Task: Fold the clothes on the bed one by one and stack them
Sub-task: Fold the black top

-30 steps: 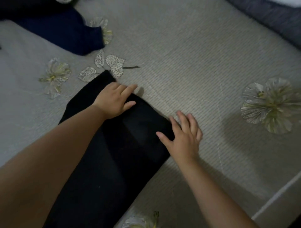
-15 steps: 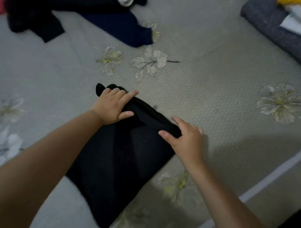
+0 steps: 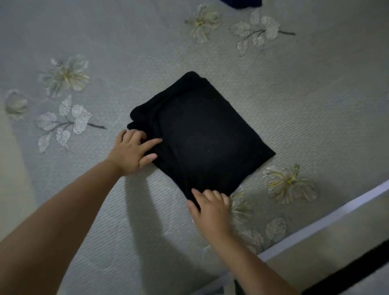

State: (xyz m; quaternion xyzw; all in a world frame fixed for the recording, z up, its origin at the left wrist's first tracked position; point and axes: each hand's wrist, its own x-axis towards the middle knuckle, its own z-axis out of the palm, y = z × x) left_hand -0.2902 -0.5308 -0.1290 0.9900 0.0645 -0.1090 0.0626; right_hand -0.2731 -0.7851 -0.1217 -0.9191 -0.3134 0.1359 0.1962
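A black garment [image 3: 202, 136] lies folded into a rough square in the middle of the grey flowered bed sheet [image 3: 130, 52]. My left hand [image 3: 131, 154] rests flat on the garment's left edge, fingers spread, with the index finger stretched onto the fabric. My right hand [image 3: 210, 210] touches the garment's near corner with its fingertips, the thumb beside the fabric. Neither hand lifts the cloth. Layered folds show along the garment's left side.
A dark blue piece of clothing [image 3: 242, 2] shows only as a sliver at the top edge. The bed's near right edge runs along a pale strip [image 3: 328, 221], with a dark band beyond it. Printed flowers dot the sheet.
The far end of the black garment has been brought over toward me, turning the long strip into a compact square. Both hands moved from its far edge to its near edge and corner.
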